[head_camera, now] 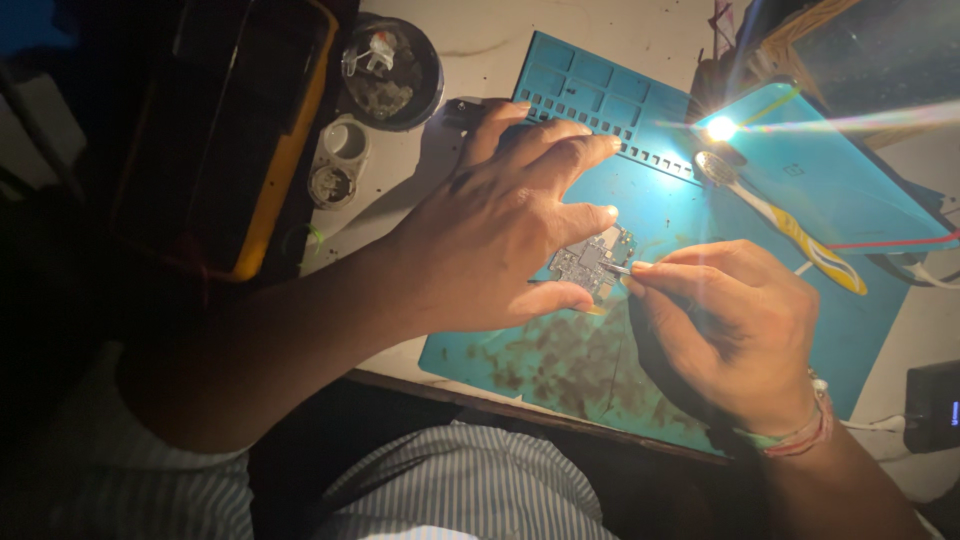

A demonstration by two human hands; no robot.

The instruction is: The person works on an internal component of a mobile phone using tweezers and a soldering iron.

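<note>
1. The teal silicone work mat [860,330] covers the middle and right of the white table [480,50], with rows of small compartments along its far edge and dark smudges across its near part.
2. At far left sits a dark device with a yellow casing [255,140], mostly in shadow.
3. The left hand [500,230] lies flat over the mat, fingers spread and pointing right; the thumb and forefinger pin the left side of a small circuit board [590,262], pressing it down rather than gripping it.
4. The right hand [730,330] comes in from the near right, fingers pinched tight round a thin metal tool [617,268], probably tweezers; its tip touches the board's right edge.
5. A round dark dish [392,70] holding small bits sits at the far edge of the table, just left of the mat.
6. A toothbrush with a yellow and white handle [790,225] lies slanted on the mat, to the right of the board, bristles toward a bright lamp glare.
7. Two small white round pots [338,160] stand between the dish and the yellow device.
8. The circuit board itself, silver-grey, rests on the mat's centre, between the two hands.
</note>
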